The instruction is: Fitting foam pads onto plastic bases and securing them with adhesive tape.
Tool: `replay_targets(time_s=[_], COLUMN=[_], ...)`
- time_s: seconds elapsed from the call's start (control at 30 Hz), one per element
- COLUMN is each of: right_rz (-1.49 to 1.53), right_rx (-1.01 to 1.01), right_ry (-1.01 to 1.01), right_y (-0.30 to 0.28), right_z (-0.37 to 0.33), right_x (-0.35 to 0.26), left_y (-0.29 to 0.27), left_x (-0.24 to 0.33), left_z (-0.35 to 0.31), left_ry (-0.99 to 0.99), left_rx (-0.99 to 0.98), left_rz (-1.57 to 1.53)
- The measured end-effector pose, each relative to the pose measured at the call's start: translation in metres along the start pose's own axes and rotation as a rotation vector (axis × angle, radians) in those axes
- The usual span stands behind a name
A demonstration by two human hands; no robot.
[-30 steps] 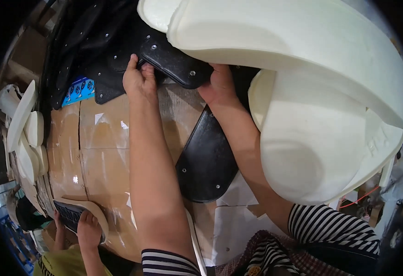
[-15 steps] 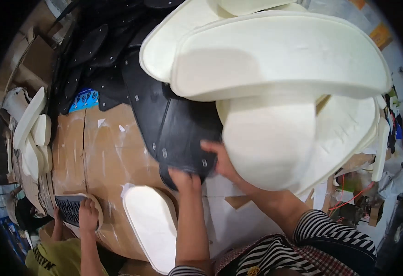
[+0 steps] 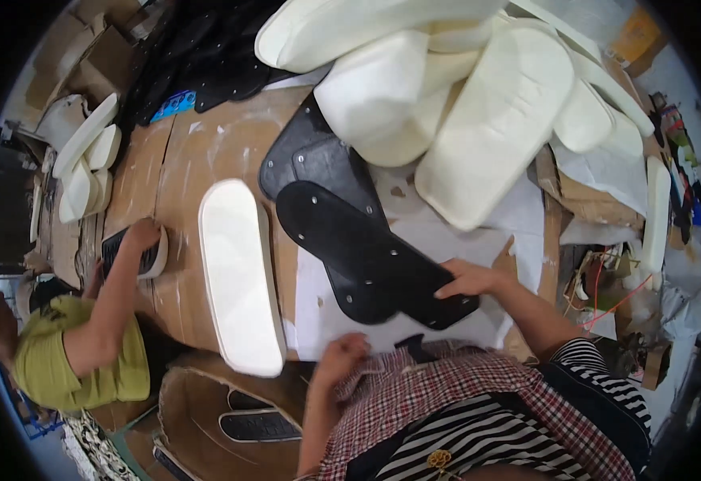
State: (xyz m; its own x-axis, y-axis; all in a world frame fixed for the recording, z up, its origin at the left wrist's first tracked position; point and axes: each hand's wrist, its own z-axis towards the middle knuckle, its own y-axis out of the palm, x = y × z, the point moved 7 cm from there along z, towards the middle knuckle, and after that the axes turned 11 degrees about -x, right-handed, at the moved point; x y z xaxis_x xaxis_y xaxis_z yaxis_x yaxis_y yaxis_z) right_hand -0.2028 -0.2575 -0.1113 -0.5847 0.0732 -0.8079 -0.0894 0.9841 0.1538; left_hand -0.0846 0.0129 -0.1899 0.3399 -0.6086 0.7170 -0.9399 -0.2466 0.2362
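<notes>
A black flat panel (image 3: 366,260) with rounded lobes and small metal studs lies tilted across the white sheet in front of me. My right hand (image 3: 472,279) grips its right end, thumb on top. Close to my checked apron, my left hand (image 3: 341,358) is off the panel with its fingers curled; whether anything is inside them is hidden. Beyond the held panel lies a second black panel (image 3: 286,154), also studded and partly covered. To the left, a long white padded piece (image 3: 242,276) with rounded ends rests on the cardboard.
White padded pieces (image 3: 499,120) are heaped at the far right, and black panels (image 3: 206,60) at the far left. A co-worker (image 3: 86,345) on the left handles a white piece with a dark ridged face (image 3: 154,258). An open cardboard box (image 3: 206,409) stands below the table edge.
My left hand has let go of the black panel and drawn back to the apron. The right hand has shifted right, holding a panel's end. My view has moved, showing more of the near side.
</notes>
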Motion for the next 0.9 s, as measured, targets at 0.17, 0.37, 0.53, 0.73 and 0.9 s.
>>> replay_targets(time_s=[0.17, 0.37, 0.53, 0.73, 0.9], right_rz=[-0.825, -1.398, -1.034, 0.42, 0.803], right_rx=[0.322, 0.816, 1.263, 0.787, 0.488], right_ry=[-0.051, 0.191, 0.32, 0.429, 0.233], right_y=[0.028, 0.036, -0.007, -0.034, 0.07], right_z=[-0.118, -0.178, -0.218, -0.179, -0.083], right_x=[-0.015, 0.029, 0.094, 0.229, 0.184], left_y=[-0.11, -0.092, -0.102, -0.113, -0.074], left_x=[0.047, 0.039, 0.025, 0.012, 0.005], left_z=[-0.089, -0.047, -0.02, -0.061, -0.028], left_ry=[0.306, 0.291, 0.424, 0.376, 0.333], left_rx=[0.78, 0.502, 0.601, 0.722, 0.385], left_rz=[-0.196, -1.111, -1.348, -1.003, -1.29])
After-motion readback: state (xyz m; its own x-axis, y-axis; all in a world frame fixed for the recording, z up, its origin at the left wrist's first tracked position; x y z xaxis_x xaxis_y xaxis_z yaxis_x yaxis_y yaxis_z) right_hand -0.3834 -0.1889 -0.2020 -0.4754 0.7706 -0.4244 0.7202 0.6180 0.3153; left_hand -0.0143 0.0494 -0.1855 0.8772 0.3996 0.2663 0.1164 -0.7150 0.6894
